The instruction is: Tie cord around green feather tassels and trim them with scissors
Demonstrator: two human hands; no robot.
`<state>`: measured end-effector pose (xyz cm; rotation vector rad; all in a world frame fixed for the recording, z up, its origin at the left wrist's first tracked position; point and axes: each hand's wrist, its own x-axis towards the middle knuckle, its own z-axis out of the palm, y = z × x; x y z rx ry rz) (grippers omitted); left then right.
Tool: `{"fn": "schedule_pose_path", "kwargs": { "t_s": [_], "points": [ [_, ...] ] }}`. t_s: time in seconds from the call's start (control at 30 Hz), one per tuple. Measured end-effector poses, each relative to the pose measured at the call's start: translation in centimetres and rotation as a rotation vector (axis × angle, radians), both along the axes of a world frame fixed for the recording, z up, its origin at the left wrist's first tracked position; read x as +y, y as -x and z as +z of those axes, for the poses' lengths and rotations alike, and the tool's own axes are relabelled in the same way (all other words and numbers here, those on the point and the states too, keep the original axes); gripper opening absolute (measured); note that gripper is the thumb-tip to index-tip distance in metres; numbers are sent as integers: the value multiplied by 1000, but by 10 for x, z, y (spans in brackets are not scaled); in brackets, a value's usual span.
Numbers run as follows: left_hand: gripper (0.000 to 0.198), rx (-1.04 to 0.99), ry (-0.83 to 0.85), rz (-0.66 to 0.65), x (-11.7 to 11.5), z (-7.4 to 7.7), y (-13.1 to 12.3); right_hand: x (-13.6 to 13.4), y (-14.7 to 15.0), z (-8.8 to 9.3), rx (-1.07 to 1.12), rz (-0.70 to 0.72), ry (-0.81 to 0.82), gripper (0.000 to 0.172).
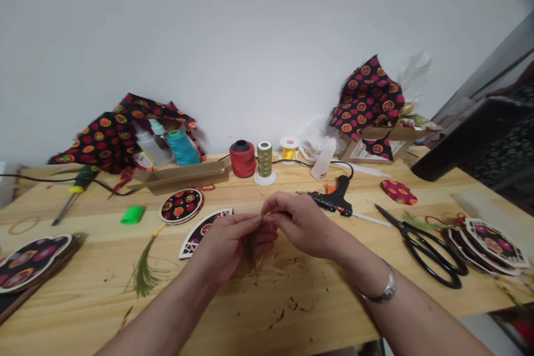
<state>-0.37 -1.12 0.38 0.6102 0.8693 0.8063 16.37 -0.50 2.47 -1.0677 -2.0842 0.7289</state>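
My left hand [231,239] is closed on a dark green thread tassel [251,249], whose strands hang below the fingers. Beside it, my right hand [294,221] pinches at the top of the tassel, fingertips touching those of the left. A thin yellow thread [261,262] shows under the hands; how it is wound is hidden by the fingers. Partly behind my left hand lies a fan-shaped piece [205,229] with a white frame and patterned fabric. To its left, a round patterned piece [182,206] has a green tassel [146,270] attached by yellow thread.
Red [242,159], olive [264,160] and yellow [290,149] thread spools stand along the back. A black glue gun [334,198] and large scissors [425,245] lie right, near stacked framed pieces [494,245]. A screwdriver [75,192] is left; dark scraps [287,311] lie in front.
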Motion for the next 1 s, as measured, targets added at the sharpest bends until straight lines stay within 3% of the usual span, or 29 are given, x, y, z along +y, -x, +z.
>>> {"fn": "schedule_pose_path", "kwargs": {
  "t_s": [0.3, 0.77, 0.9, 1.0],
  "points": [
    [15, 55, 6, 2, 0, 0, -2, 4, 0, -6, 87, -69, -3, 12],
    [16, 177, -79, 18, -3, 0, -2, 2, -2, -4, 9, -70, -25, 13],
    [19, 206, -86, 4, -2, 0, -2, 2, -5, -2, -85, -20, -127, 14],
    [20, 228, -97, 1, -3, 1, -2, 3, -11, 3, -122, 101, -193, 14]
  ]
}}
